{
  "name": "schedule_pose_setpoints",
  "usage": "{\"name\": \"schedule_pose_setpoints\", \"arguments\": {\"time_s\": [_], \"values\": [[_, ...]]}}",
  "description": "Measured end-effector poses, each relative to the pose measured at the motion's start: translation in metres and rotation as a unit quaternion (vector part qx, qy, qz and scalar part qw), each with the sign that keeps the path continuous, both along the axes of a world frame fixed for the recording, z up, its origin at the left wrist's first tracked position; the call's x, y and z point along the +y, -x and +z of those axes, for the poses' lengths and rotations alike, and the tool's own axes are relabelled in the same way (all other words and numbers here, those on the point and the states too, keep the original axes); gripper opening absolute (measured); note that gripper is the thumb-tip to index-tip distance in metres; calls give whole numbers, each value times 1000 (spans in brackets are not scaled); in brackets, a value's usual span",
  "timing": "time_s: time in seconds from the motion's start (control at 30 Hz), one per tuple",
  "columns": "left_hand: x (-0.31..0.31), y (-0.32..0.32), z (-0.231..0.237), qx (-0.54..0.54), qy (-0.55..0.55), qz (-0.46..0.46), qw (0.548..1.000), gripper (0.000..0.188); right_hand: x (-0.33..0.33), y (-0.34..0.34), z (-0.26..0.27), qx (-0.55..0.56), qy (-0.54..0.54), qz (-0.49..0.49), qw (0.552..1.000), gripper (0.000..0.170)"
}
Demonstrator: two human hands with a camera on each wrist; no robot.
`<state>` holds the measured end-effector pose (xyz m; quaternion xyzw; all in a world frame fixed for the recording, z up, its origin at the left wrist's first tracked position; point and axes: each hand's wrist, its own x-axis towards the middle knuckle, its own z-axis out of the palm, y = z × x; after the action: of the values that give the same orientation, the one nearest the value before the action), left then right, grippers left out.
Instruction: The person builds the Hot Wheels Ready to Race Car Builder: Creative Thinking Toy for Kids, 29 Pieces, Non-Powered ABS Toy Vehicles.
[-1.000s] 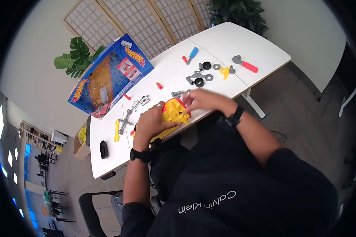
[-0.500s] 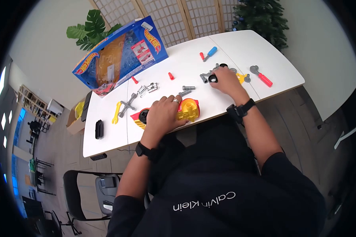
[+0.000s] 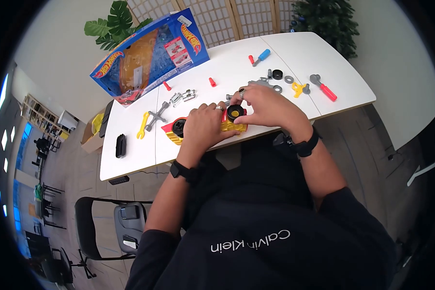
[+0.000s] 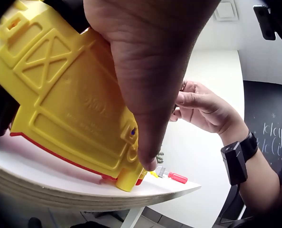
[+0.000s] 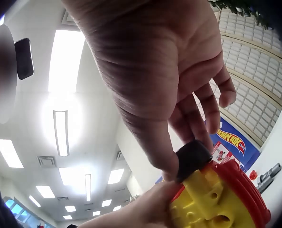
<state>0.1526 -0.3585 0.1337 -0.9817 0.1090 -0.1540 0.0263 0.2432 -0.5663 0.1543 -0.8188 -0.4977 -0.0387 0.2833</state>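
Note:
A red and yellow toy car (image 3: 175, 137) lies on its side at the table's near edge, a black wheel (image 3: 180, 126) on its left end. My left hand (image 3: 203, 126) grips its middle, thumb along the yellow underside (image 4: 79, 104). Between thumb and fingertips, my right hand (image 3: 273, 108) pinches another black wheel (image 3: 235, 113) with a yellow centre. That wheel sits right at the car's right end, up against the yellow body (image 5: 217, 202) in the right wrist view. Grey bolts (image 3: 228, 98) lie just behind, partly covered by the right hand.
A blue toy box (image 3: 154, 53) stands at the back left. Left of the car are a cross wrench (image 3: 157, 116), yellow wrench (image 3: 143, 125) and black case (image 3: 121, 146). Toward the right lie a loose black wheel (image 3: 277, 74), grey parts (image 3: 263, 83), blue screwdriver (image 3: 262, 57) and red-handled hammer (image 3: 324, 88).
My right hand went from the car to the parts on the right, picked up a black wheel and brought it back to the car's right end. The left hand keeps its grip on the car.

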Motion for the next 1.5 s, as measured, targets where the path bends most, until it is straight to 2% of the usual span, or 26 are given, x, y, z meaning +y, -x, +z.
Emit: {"name": "schedule_pose_setpoints", "arguments": {"time_s": [0.07,0.23,0.3,0.33,0.37,0.4,0.43,0.5,0.7,0.83,0.9,0.97,1.0,1.07,1.1,1.17,1.23,1.3,1.43,1.5], "values": [[-1,-1,1,8,-2,0,1000,77,2,0,-6,-50,-1,23,998,41],[-3,-1,3,-1,16,-15,1000,79,-5,-7,-7,-73,-29,22,997,34],[-4,0,4,-1,25,-19,1000,77,-18,-27,0,66,-29,-9,997,35],[-4,-1,2,-5,31,-13,999,74,-25,-51,-8,50,-45,-56,996,34],[-3,-1,1,-10,38,-5,999,71,-35,-68,-15,48,-37,-153,986,34],[-3,0,2,-11,33,-10,999,67,-45,-93,-35,-14,-5,-237,971,31],[-2,0,2,-16,35,-8,999,67,-54,-107,-53,-19,-4,-235,972,31],[-2,0,3,-3,37,-11,999,67,-65,-128,-74,-6,36,-312,949,32],[-3,1,0,-14,30,-3,999,65,-43,-124,-88,19,97,-365,926,42],[-3,2,1,-15,39,-4,999,65,-46,-123,-75,1,106,-344,933,36],[-3,1,0,-12,35,2,999,65,-50,-114,-53,-6,-39,-243,969,29],[-2,1,-1,-9,33,6,999,66,-41,-79,-11,115,-97,-179,972,25],[-2,1,-1,-13,30,6,999,66,-35,-61,2,118,-96,-179,972,25],[-1,0,-3,-26,31,-1,999,67,-24,-26,19,144,-188,-10,971,20],[-2,0,-2,-25,31,-1,999,67,-18,-14,23,188,-212,38,958,23],[-2,1,2,-11,31,-4,999,68,-9,-5,20,164,-165,86,969,23],[-1,2,0,-25,34,-15,999,69,-4,-3,14,84,-84,84,989,24],[0,1,-2,-40,36,-26,998,69,0,2,6,6,-69,73,995,22],[4,-2,-4,-31,22,-22,999,68,1,2,0,1,-57,84,995,25],[4,-3,-4,-33,35,-39,998,65,3,6,-1,-17,50,5,999,41]]}}
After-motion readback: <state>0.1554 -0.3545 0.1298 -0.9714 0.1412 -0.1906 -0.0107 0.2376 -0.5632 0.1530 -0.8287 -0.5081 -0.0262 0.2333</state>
